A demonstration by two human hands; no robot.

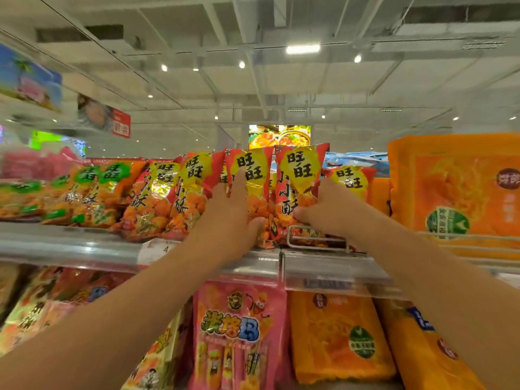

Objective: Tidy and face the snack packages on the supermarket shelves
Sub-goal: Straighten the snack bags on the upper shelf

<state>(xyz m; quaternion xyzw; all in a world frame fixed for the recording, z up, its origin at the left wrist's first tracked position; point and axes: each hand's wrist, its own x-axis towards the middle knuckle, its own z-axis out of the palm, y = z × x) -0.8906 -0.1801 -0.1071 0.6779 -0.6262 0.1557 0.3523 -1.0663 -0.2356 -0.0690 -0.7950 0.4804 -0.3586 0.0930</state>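
at the front edge of the top shelf (84, 249), the left hand (228, 218) presses straight, close-set fingers (239, 184) on an upright snack bag (254, 170), the right hand (330, 209) curls its fingers round the right edge of the neighbouring bag (298, 170), other bags (194, 178) crowding both sides.

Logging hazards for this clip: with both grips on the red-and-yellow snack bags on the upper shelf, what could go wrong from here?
1. The right grip pinches an upright bag low down; squeezing may crush the snacks inside.
2. The leaning bags left of the left grip tilt; a nudge could slide them over the shelf edge.
3. The wire divider just under the right grip could snag a bag's bottom.
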